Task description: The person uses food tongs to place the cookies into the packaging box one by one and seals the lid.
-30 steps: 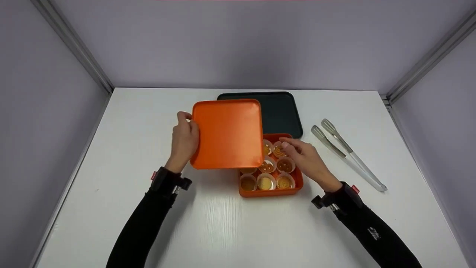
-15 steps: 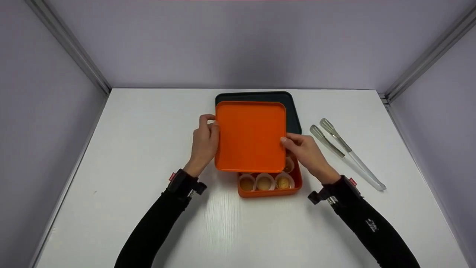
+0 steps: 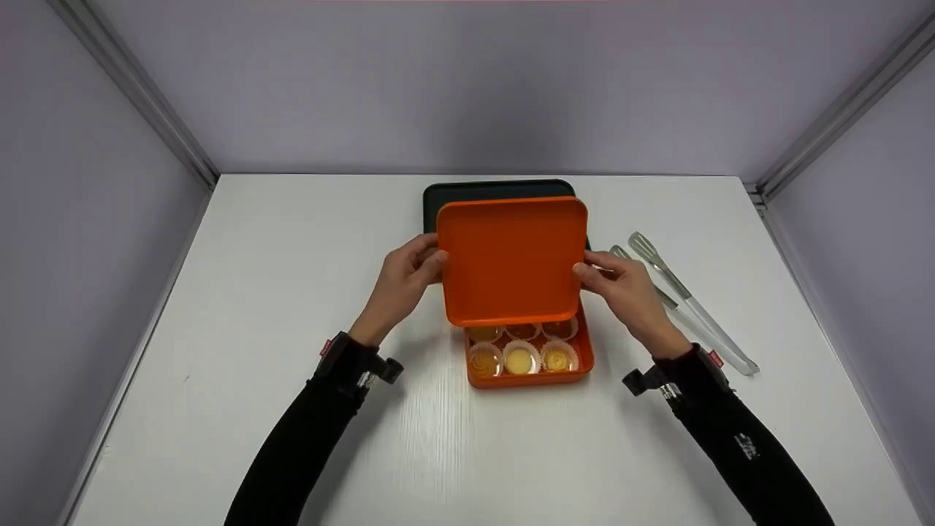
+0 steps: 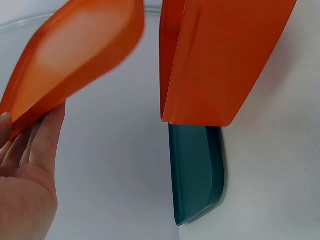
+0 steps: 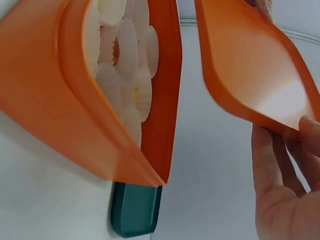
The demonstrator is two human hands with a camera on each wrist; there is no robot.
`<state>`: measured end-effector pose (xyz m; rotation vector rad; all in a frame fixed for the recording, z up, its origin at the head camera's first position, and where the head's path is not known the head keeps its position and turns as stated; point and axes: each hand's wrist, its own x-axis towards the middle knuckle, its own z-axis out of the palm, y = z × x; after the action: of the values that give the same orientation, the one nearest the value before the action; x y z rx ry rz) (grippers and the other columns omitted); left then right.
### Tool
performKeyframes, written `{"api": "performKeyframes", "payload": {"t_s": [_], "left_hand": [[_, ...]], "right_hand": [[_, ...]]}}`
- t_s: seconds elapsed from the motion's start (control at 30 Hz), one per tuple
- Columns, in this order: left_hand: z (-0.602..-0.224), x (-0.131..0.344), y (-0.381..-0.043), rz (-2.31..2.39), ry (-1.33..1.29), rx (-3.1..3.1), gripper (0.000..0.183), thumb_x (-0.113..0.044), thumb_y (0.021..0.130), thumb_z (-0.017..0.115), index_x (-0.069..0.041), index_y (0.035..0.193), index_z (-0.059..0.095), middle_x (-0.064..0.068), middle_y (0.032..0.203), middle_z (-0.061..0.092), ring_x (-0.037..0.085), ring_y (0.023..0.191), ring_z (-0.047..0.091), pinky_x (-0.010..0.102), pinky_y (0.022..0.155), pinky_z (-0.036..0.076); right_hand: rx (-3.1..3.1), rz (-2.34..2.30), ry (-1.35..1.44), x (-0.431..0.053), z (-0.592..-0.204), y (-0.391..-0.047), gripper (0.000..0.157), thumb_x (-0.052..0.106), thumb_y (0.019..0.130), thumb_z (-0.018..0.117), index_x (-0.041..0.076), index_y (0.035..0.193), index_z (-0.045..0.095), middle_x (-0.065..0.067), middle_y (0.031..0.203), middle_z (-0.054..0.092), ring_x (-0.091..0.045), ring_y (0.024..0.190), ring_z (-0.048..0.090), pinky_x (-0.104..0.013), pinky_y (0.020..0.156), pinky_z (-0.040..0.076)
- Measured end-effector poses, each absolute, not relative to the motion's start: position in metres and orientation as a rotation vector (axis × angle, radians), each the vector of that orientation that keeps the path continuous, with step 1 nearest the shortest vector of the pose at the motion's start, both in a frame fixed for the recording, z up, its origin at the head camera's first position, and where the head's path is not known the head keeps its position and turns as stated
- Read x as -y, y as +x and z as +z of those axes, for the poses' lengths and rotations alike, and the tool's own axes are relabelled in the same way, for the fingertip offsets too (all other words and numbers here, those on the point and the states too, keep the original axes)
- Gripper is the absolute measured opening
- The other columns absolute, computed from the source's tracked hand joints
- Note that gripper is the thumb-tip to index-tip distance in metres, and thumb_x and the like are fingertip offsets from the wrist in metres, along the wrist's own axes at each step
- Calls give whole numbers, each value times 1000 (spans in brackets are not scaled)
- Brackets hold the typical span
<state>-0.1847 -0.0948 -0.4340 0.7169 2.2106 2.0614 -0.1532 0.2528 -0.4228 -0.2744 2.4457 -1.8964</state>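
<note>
A square orange lid [image 3: 513, 263] is held tilted above an orange box [image 3: 529, 380], apart from it, in the head view. My left hand [image 3: 406, 281] pinches its left edge, thumb on the near face. The right hand [image 3: 630, 294] grips the opposite edge the same way. Small round yellow and brown pastries [image 3: 521, 360] in white paper cups sit in rows inside the box; the lid hides the back ones. In the right wrist view several paper cups [image 5: 127, 52] show over the box wall [image 5: 45, 75], and the raised lid [image 5: 250, 55] is clear of it.
Behind the box lies a dark green tray [image 3: 497, 191], partly covered by the lid in the head view. Metal tongs with pale handles [image 3: 701, 321] rest spread on the white table [image 3: 219, 351], right of the box. Grey walls [image 3: 467, 88] enclose the table.
The left hand has carried the lid rightward over the box. The right hand, earlier at the pastries, has taken the lid's right edge. The lid now tilts more, its near edge raised.
</note>
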Motion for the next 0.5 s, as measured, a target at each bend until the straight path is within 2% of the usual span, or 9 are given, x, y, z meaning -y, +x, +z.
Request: {"api": "performKeyframes", "payload": {"t_s": [0.17, 0.33, 0.4, 0.5], "left_hand": [[-431, 96, -181, 2012, 808, -2307, 34, -17, 107, 58, -1, 136, 63, 8, 119, 74, 22, 98, 74, 38, 84, 63], [-430, 95, -177, 1957, 937, -2374, 33, -12, 104, 61, -2, 135, 65, 8, 123, 73, 20, 103, 74, 36, 88, 62], [-432, 94, -176, 1943, 980, -2405, 32, -11, 103, 62, -3, 134, 66, 8, 124, 73, 19, 105, 73, 34, 90, 61], [-437, 93, -176, 1926, 1045, -2443, 34, -8, 102, 64, -4, 135, 68, 7, 127, 73, 18, 110, 72, 33, 93, 59]], "right_hand": [[-2655, -1744, -287, -257, -420, -153, 31, 23, 102, 69, 5, 126, 76, -6, 109, 65, -16, 99, 62, -20, 86, 56], [-2660, -1771, -328, -261, -418, -153, 25, 15, 103, 66, 2, 123, 76, -9, 97, 67, -18, 85, 61, -23, 78, 56], [-2617, -1815, -335, -262, -420, -153, 24, 12, 103, 66, 0, 121, 75, -12, 98, 70, -18, 85, 66, -24, 80, 59], [-2559, -1844, -328, -264, -424, -152, 30, 14, 103, 67, 1, 128, 73, -15, 109, 74, -19, 91, 73, -27, 85, 61]]}}
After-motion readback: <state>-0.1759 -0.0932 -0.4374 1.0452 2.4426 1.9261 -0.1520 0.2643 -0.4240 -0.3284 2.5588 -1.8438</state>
